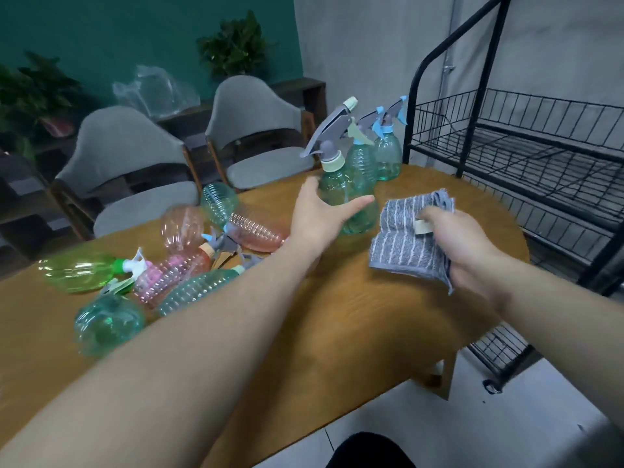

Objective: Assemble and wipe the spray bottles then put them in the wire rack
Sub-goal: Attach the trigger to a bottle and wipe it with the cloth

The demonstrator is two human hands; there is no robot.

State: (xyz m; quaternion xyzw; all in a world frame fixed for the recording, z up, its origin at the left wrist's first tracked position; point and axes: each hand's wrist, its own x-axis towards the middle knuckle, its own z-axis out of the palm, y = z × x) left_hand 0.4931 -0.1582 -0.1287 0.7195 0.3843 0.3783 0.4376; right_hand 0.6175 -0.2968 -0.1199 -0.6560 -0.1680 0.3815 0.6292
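A teal spray bottle (337, 187) with a grey trigger head and cream collar stands upright on the wooden table (337, 315). My left hand (317, 221) holds it low on the body, thumb across its front and fingers reaching behind it. Just to the right, my right hand (462, 241) grips a folded grey striped cloth (401, 231) close to the bottle. Two more assembled teal bottles (388, 157) stand behind it at the table's far edge. The black wire rack (526, 163) stands to the right of the table, its shelves bare.
A heap of loose bottles lies at the left: green (81, 271), pink (182, 228), salmon (256, 231) and teal (108, 322), with spray heads (219, 244) among them. Two grey chairs (131, 170) stand behind the table. The table's right edge runs close to the rack.
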